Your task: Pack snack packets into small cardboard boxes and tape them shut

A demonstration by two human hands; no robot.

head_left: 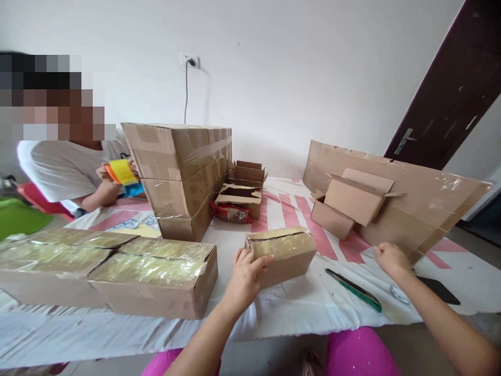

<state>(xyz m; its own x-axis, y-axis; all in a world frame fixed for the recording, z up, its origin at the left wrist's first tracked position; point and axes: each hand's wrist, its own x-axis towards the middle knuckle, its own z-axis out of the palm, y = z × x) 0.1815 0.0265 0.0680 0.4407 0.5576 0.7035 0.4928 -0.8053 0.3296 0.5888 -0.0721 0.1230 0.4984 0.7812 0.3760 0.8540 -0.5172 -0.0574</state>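
A small cardboard box (287, 256) sits in front of me, its top seam slit or parted and yellowish tape across its lid. My left hand (247, 271) grips its left end, thumb lying along the front top edge. To the right, my right hand (392, 259) is raised above the cloth with fingers pinched together. What they hold, if anything, I cannot make out. Between the right hand and the box lies a green-handled box cutter (354, 290), its blade end pointing toward the box.
Taped boxes (152, 277) stand in a row at left, with taller stacked boxes (195, 172) behind. Beyond are open boxes (238, 201) and a red packet (231, 213). A large cardboard piece (415, 193) leans at right near a black phone-like slab (438, 290). A person (66, 172) holds tape rolls (124, 172).
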